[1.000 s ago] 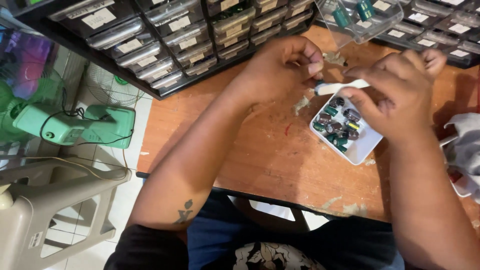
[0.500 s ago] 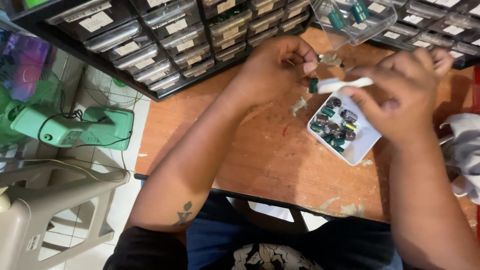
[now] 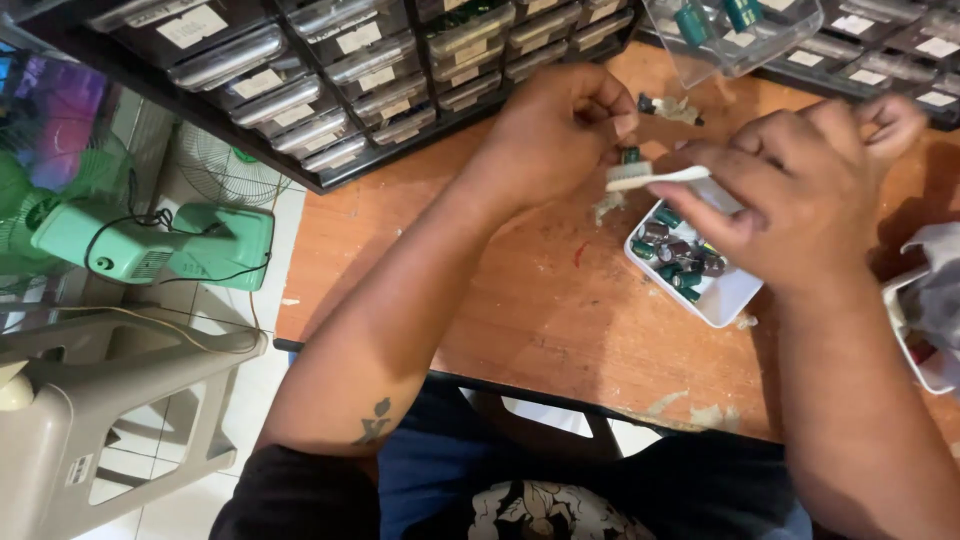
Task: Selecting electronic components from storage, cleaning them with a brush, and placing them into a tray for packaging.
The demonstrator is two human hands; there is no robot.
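Capacitor (image 3: 630, 155) sits pinched in left hand (image 3: 560, 130); right hand (image 3: 790, 200) grips a white brush (image 3: 655, 178) against it, above the tray (image 3: 725, 300).

Both forearms reach forward; the left hand (image 3: 560, 135) is curled, fingertips pinched together, the right hand (image 3: 790, 205) clenched alongside it.

Right-hand tray (image 3: 925, 330) cut off

a small electronics repair workshop — rows of labelled parts drawers (image 3: 330, 70) line the back of a worn wooden bench (image 3: 560, 310), a white tray of capacitors (image 3: 695, 265) sits on it, and a green fan (image 3: 150, 245) stands on the tiled floor.
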